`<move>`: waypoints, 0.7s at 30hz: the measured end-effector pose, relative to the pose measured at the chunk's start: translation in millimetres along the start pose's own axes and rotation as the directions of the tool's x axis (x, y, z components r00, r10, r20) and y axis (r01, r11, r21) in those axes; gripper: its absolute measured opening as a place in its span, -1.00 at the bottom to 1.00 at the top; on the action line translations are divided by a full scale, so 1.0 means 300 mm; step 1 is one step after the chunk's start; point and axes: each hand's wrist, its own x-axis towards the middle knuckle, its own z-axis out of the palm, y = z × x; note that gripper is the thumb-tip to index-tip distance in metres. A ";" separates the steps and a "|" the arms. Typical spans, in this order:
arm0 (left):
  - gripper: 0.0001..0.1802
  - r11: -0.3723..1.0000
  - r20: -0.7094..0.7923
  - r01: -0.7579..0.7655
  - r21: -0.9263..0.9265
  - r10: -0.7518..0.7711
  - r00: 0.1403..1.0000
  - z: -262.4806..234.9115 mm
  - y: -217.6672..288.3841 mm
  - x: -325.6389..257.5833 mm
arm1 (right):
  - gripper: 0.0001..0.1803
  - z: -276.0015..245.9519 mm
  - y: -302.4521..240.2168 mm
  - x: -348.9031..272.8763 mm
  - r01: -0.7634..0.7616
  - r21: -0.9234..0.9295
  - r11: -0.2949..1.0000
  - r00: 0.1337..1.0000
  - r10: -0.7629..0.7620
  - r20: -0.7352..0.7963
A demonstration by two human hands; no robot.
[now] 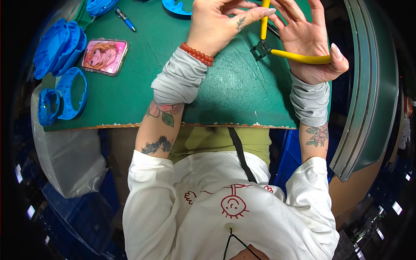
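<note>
Cutting pliers [261, 48] with yellow handles and a dark head are spread wide between my hands at the top right of the bench. My left hand [221, 21] is closed at the upright handle, its thumb lying across it; the upper fingertips run out of the picture. Across the palm of my right hand [308, 45] lies the other handle, with the thumb hooked by its end and the fingers stretched upward. A thin dark thing [273, 29] shows beside the pliers, too hidden to name. The jaws point down toward me, with nothing visible between them.
On the green bench mat [242, 95] lie a phone [105, 57] with a pink picture, a blue pen [125, 19], stacked blue plastic shells [60, 47] and blue rings [73, 93]. Another curved blue part [177, 8] is at the top. A metal-edged rail [368, 86] runs along the right.
</note>
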 end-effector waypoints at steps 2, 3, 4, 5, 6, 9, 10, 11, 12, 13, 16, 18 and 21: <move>-0.40 0.999 -0.018 0.050 0.013 -0.050 0.999 0.004 0.028 -0.001 | 0.18 -0.004 0.010 -0.003 -0.009 0.022 1.000 1.000 0.009 0.004; -0.41 0.998 -0.039 0.055 0.031 -0.054 0.998 -0.001 0.028 0.002 | 0.19 0.000 0.014 -0.002 -0.011 -0.013 1.000 1.000 0.012 0.022; -0.41 0.998 -0.046 0.059 0.030 -0.058 0.997 -0.008 0.015 0.002 | 0.20 0.003 0.016 -0.002 -0.012 -0.048 0.999 0.999 0.014 0.041; -0.43 0.996 -0.033 -0.002 0.093 0.005 0.999 -0.018 -0.001 0.005 | 0.20 0.004 0.018 -0.003 -0.019 -0.048 0.999 0.999 0.021 0.041; -0.44 0.986 -0.015 -0.063 0.153 0.066 0.998 -0.017 0.001 0.008 | 0.20 0.001 0.018 -0.004 -0.018 -0.076 0.997 0.999 0.020 0.028; -0.47 0.986 -0.028 -0.078 0.148 0.083 0.996 -0.008 -0.005 0.009 | 0.19 -0.033 0.029 -0.002 0.009 -0.004 1.000 0.993 -0.008 0.121; -0.47 0.989 -0.024 -0.119 0.091 0.122 0.992 -0.007 -0.017 0.010 | 0.19 -0.039 0.034 -0.001 0.030 0.100 0.995 0.974 -0.051 0.221; -0.47 0.989 -0.026 -0.116 0.089 0.119 0.993 -0.008 -0.026 0.005 | 0.19 -0.039 0.039 -0.011 0.027 0.099 0.995 0.975 -0.048 0.219; -0.48 0.988 -0.030 -0.097 0.119 0.102 0.994 -0.008 -0.014 0.002 | 0.18 0.007 0.046 -0.017 0.053 -0.043 0.998 0.995 -0.050 0.082; -0.49 0.986 -0.034 -0.082 0.147 0.087 0.996 -0.005 -0.007 0.000 | 0.18 0.036 0.047 -0.021 0.060 -0.190 0.980 0.996 -0.072 -0.054; -0.50 0.990 -0.030 -0.139 0.031 0.140 0.990 -0.006 -0.040 0.007 | 0.19 0.048 0.049 -0.024 0.072 -0.245 0.967 0.995 -0.087 -0.055; -0.51 0.985 -0.027 -0.163 0.059 0.164 0.986 -0.009 -0.051 0.008 | 0.19 0.002 0.047 -0.010 0.094 -0.140 0.986 0.994 -0.084 0.074; -0.51 0.982 -0.027 -0.166 0.095 0.169 0.985 -0.012 -0.052 0.006 | 0.19 0.033 0.056 -0.023 0.100 -0.165 0.981 0.994 -0.091 0.060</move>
